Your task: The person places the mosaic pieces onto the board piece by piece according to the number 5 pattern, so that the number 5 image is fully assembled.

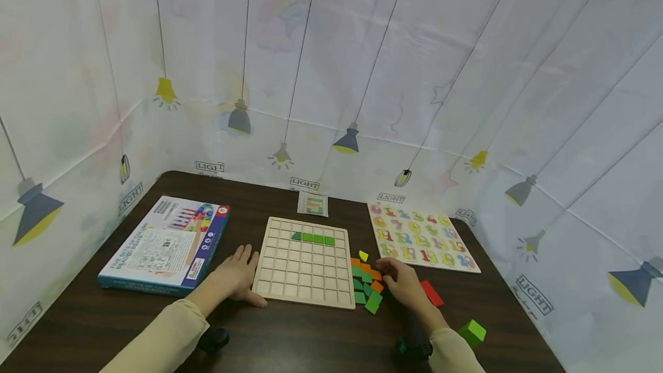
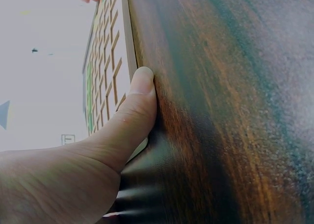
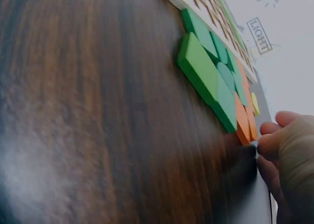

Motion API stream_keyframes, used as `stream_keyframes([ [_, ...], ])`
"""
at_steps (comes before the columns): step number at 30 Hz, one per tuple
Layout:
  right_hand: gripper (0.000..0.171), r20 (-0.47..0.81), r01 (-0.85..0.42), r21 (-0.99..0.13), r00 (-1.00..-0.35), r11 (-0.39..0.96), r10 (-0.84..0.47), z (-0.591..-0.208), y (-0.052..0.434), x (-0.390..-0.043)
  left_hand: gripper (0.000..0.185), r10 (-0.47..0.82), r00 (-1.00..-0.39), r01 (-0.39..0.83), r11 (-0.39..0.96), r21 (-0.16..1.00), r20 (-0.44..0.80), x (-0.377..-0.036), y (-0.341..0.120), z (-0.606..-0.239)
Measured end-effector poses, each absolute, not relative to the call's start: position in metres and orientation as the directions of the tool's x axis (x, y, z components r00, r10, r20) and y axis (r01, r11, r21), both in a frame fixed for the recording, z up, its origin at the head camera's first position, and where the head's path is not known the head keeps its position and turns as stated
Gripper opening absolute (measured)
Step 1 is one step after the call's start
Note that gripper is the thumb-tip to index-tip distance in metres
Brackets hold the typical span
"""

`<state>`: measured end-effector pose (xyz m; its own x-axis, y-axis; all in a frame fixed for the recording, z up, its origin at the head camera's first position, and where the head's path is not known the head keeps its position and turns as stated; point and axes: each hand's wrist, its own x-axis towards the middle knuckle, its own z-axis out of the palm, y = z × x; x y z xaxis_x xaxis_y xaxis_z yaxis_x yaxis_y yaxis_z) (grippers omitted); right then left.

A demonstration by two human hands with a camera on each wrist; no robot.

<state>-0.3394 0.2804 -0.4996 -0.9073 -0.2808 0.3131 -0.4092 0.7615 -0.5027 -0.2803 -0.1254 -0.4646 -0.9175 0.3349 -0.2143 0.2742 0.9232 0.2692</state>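
Observation:
A pale wooden grid board lies in the middle of the table, with a row of green blocks in its upper cells. My left hand rests at the board's near left corner; its thumb lies along the front edge in the left wrist view. To the right of the board sits a cluster of loose green blocks and orange blocks. My right hand is beside the orange ones, fingers loosely bent and fingertips close to them. In the right wrist view no block shows between the fingers.
A yellow block lies behind the cluster. A number puzzle board is at back right, a small pattern card at the back, a boxed set at left. A red block and light green block lie rightward.

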Motion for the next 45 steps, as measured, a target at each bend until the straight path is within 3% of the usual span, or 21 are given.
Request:
stream_keyframes([
  [8, 0.035, 0.279, -0.403, -0.532, -0.914, 0.745, -0.295, -0.501, 0.282, -0.342, 0.112, 0.332, -0.920, 0.277, 0.927, 0.254, -0.209, -0.282, -0.125, -0.463],
  [21, 0.031, 0.362, -0.419, -0.478, -0.895, 0.772, -0.262, -0.502, 0.276, -0.353, 0.112, 0.315, -0.925, 0.262, 0.934, 0.241, -0.213, -0.283, -0.125, -0.467],
  [27, 0.029, 0.421, -0.495, -0.481, -0.854, 0.724, -0.304, -0.499, 0.264, -0.357, 0.113, 0.316, -0.922, 0.264, 0.936, 0.234, -0.224, -0.284, -0.124, -0.466],
  [45, 0.029, 0.453, -0.546, -0.516, -0.828, 0.660, -0.331, -0.494, 0.215, -0.369, 0.112, 0.301, -0.925, 0.242, 0.937, 0.251, -0.232, -0.282, -0.124, -0.465],
])
